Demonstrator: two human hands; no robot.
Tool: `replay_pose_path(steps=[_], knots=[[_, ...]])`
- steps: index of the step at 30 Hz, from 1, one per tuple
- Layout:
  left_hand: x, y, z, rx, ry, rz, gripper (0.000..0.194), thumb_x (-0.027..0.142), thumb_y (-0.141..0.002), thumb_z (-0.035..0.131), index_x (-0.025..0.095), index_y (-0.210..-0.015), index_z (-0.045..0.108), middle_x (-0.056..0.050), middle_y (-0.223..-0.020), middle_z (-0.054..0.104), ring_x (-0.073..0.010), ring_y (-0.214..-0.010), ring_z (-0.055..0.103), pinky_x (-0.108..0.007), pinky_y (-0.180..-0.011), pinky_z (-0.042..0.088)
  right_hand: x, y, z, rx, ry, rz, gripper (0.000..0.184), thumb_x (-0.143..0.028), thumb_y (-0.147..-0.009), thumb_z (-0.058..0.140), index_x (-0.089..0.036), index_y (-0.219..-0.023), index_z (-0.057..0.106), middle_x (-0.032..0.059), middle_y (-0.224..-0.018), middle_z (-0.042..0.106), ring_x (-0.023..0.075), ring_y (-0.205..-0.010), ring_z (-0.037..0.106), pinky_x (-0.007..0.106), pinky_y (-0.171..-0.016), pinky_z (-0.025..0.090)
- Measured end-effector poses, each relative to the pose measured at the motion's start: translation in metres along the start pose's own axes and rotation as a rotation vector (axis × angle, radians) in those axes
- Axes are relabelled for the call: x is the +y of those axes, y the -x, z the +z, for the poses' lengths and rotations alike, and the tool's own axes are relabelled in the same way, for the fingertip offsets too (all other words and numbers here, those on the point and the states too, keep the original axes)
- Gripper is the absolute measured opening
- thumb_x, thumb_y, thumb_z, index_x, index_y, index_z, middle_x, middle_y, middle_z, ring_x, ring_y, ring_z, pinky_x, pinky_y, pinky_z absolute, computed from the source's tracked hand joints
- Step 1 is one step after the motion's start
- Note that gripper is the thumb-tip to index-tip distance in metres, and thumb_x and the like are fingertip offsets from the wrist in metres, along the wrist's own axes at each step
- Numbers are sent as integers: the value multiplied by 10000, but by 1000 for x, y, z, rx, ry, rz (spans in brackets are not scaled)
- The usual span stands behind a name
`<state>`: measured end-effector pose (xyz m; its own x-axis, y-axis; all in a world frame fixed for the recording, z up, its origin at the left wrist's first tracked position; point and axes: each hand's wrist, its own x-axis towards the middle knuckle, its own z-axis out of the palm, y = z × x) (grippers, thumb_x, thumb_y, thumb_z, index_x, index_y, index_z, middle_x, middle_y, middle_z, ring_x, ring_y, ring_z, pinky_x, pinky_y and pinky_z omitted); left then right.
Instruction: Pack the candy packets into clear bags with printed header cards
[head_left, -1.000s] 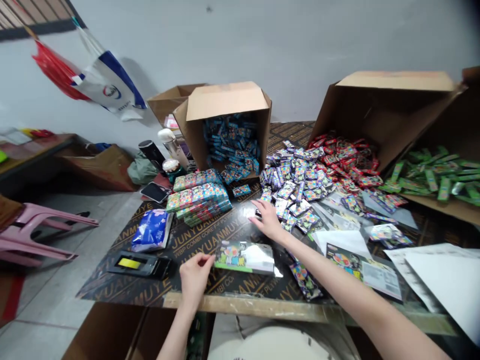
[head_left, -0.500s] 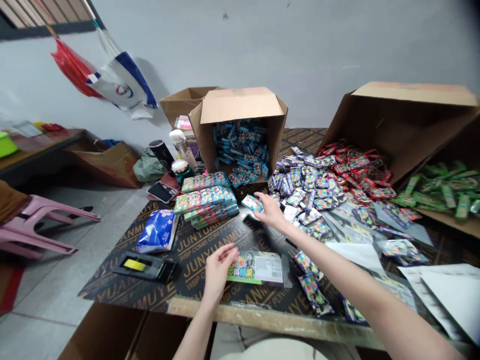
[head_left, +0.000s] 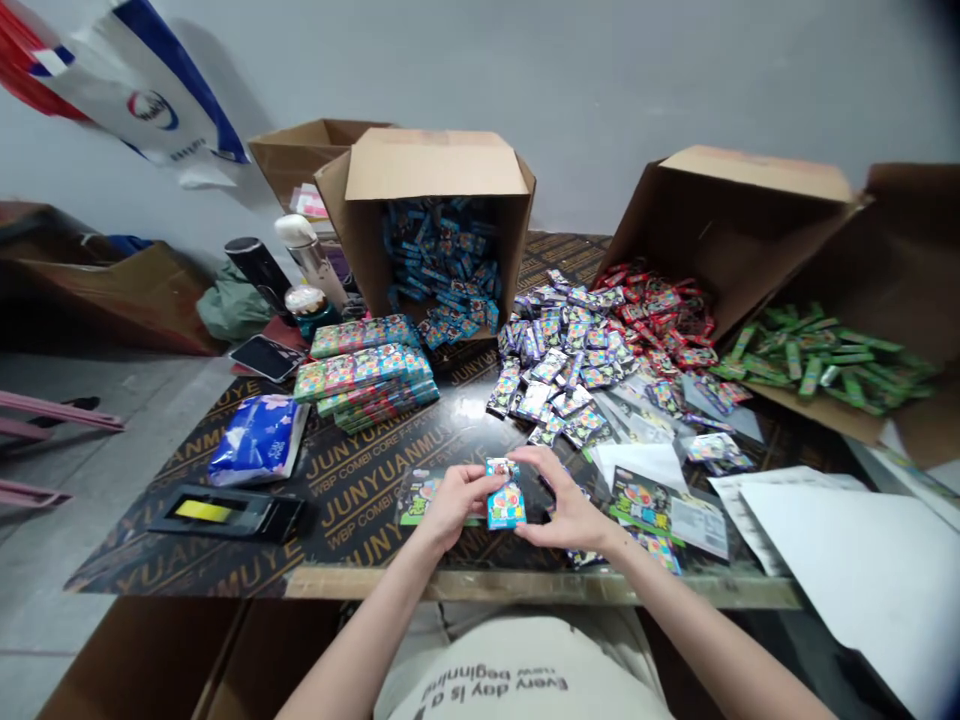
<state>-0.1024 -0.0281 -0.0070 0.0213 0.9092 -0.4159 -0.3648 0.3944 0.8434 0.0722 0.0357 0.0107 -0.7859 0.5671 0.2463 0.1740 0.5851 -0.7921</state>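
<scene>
A small blue candy packet (head_left: pixel 506 507) is held upright between my hands, just above the near part of the table. My left hand (head_left: pixel 454 505) pinches its left side, thumb across the front. My right hand (head_left: pixel 564 508) spans its right side, index finger by the top edge and thumb by the bottom corner. Beneath my left hand lies a flat printed bag (head_left: pixel 415 497), partly covered by the fingers. Another printed bag (head_left: pixel 645 510) rests right of my right hand, over some purple-and-black packets. Loose purple-and-black packets (head_left: pixel 566 370) are heaped beyond my hands.
Blue packets fill a tipped carton (head_left: pixel 435 165) at the back. Red packets (head_left: pixel 660 310) and green packets (head_left: pixel 825 355) spill from cartons at right. Left are stacked packet bundles (head_left: pixel 367 370), a blue tissue pack (head_left: pixel 255 440), a tape dispenser (head_left: pixel 225 512) and a phone (head_left: pixel 266 357). White sheets (head_left: pixel 832 540) lie right.
My right hand has brought the blue packet back from beside the bundles toward me. My left hand has risen from the printed bag and now grips the packet too. The view has shifted right.
</scene>
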Motion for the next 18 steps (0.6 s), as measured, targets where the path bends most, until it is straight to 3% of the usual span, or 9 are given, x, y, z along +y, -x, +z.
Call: replay_pose_path(steps=[2, 5, 8, 10, 13, 18], knots=[[-3, 3, 1, -50, -151, 28, 384, 424, -722, 620, 92, -910, 666, -72, -752, 672, -138, -603, 605, -248, -582, 466, 1, 7, -3, 5, -7, 0, 695, -226, -555, 669, -226, -1204, 420, 88, -1187, 441, 258, -1147, 418, 395, -994, 338], [-6, 5, -6, 26, -574, 245, 468, 453, -775, 538, 159, -1137, 580, -101, -1001, 652, -221, -895, 606, -365, -794, 465, 10, 17, -7, 118, 89, 24, 668, -199, -549, 651, -220, -1182, 437, 93, -1151, 430, 261, -1114, 431, 389, -966, 368], [-13, 3, -19, 32, -1151, 458, 764, 429, -613, 700, 258, -1300, 414, -107, -1294, 481, -299, -1201, 410, -525, -1021, 240, 30, 25, -10, 237, 257, 90, 667, -206, -578, 649, -224, -1209, 434, 100, -1135, 429, 273, -1083, 444, 417, -943, 382], [-18, -1, -26, -33, -1406, 488, 930, 373, -524, 759, 282, -1343, 328, -103, -1315, 441, -309, -1225, 371, -573, -1048, 120, 44, 31, -8, 228, 328, 114, 681, -214, -601, 652, -225, -1240, 419, 108, -1149, 428, 280, -1081, 446, 431, -930, 391], [-22, -4, -33, -44, -1506, 512, 928, 302, -574, 712, 269, -1375, 245, -81, -1220, 492, -271, -1152, 439, -559, -1059, 112, 54, 39, -2, 172, 353, 113, 683, -199, -621, 648, -225, -1261, 413, 117, -1187, 421, 284, -1104, 437, 432, -937, 387], [-14, 0, -33, 18, -1443, 578, 963, 271, -597, 669, 246, -1400, 138, -80, -1240, 479, -257, -1155, 432, -524, -1075, 112, 45, 43, -2, 93, 168, 89, 737, -230, -614, 670, -209, -1282, 360, 106, -1219, 433, 258, -1135, 432, 401, -972, 364]])
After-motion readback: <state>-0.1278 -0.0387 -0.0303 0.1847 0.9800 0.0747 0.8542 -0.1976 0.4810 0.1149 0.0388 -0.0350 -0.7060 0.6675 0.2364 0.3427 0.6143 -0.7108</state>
